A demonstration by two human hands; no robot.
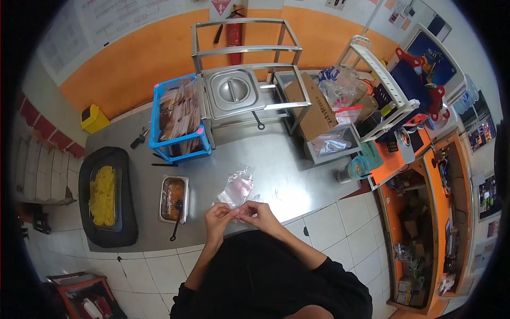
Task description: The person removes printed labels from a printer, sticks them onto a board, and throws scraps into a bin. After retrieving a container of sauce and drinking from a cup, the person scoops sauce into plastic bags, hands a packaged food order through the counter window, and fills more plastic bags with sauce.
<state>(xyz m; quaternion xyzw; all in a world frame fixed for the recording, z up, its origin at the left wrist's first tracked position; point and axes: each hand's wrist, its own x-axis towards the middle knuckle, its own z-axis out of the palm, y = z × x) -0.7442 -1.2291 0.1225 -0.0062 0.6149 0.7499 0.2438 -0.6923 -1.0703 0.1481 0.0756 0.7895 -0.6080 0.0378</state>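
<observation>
Both hands meet at the near edge of the steel table, fingertips pinched close together. My left hand (pixel 219 218) and my right hand (pixel 260 215) are closed on the near end of a clear plastic bag (pixel 240 185). The rest of the bag lies crumpled on the table beyond the fingers, with a pinkish patch showing through it. To the left of my left hand stands a steel pan (pixel 186 198) of orange-brown sauce with a dark-handled ladle (pixel 176 226) in it. Exactly how the fingers hold the bag's edge is too small to see.
A tray of yellow rice (pixel 103 196) sits in a black padded holder (pixel 130 212) at the left. Behind are a blue basket (pixel 154 127) of packets and a lidded steel container (pixel 220 87) on a metal frame. A grey bin (pixel 340 151) and clear cup (pixel 351 171) stand right.
</observation>
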